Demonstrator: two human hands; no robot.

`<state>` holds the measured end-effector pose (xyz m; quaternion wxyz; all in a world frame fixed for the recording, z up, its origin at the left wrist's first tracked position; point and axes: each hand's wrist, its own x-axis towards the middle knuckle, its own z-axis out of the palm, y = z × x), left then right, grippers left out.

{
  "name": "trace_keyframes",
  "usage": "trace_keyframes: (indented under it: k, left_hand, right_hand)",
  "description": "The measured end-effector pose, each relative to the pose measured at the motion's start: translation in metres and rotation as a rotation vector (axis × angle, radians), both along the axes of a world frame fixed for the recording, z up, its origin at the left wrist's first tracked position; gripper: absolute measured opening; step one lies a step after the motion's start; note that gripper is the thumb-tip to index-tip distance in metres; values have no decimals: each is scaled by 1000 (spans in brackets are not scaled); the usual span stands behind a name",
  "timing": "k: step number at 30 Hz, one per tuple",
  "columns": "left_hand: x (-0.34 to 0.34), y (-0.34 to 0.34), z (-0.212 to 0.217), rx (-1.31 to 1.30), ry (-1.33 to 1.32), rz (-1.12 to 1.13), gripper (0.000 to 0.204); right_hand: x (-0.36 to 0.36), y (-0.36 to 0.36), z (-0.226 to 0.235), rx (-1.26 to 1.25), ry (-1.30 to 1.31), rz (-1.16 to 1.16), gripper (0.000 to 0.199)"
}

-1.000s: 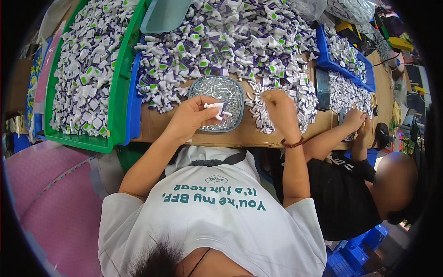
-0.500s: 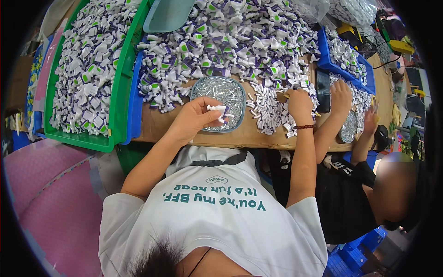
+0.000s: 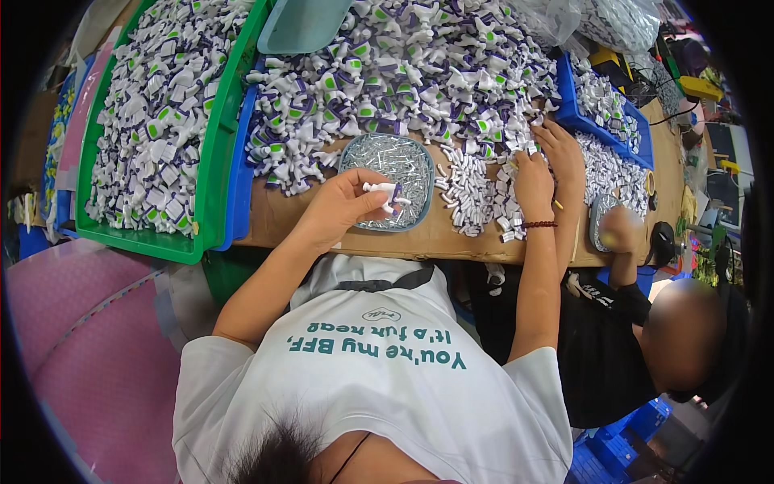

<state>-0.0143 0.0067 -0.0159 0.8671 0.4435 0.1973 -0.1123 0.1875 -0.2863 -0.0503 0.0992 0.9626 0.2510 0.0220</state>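
Note:
My left hand is closed in a pinch around a small white and purple plastic figure. It hovers at the left rim of a grey-blue bowl full of thin silver metal pins. My right hand, a beaded bracelet at the wrist, is down among small white plastic parts. Its fingers are drawn together, and yellow bits show at both sides of it; what it grips is hidden. Small white rod-shaped pieces lie between the bowl and this hand.
A co-worker's hand reaches in beside my right hand; their other hand is by a smaller pin container. White and purple figures heap at the back. A green crate stands left, a blue tray right.
My right hand has shifted slightly among the white parts. The co-worker's nearer hand has moved left and away from them, next to mine. My left hand still holds the figure.

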Motion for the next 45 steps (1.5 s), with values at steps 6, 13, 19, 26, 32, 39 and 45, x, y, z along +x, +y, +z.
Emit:
trace_keyframes:
  k: [6,13,19,26,32,39,45]
  left_hand:
    - [-1,2,-1,-21,-8,8,17]
    - [3,-2,4,-133,16,8,18]
    - [2,-2,7,-215,12,65,19]
    - [1,1,7,-257,-3,118,18]
    - [1,-1,7,-255,20,144,19]
    - [2,0,10,-216,16,143,19]
    - [2,-1,9,-200,14,130,18]
  right_hand:
    - [14,-1,-4,151,-35,50,12]
    - [-34,68,55,1197,795,-160,13]
    - [-85,118,68,1496,1279,-197,9]
    - [-94,126,65,1380,1212,-104,19]
    - [-97,127,68,1300,1077,-35,20]
    - [-98,128,69,1423,1120,-108,15]
    - [-98,129,64,1444,1115,-77,14]
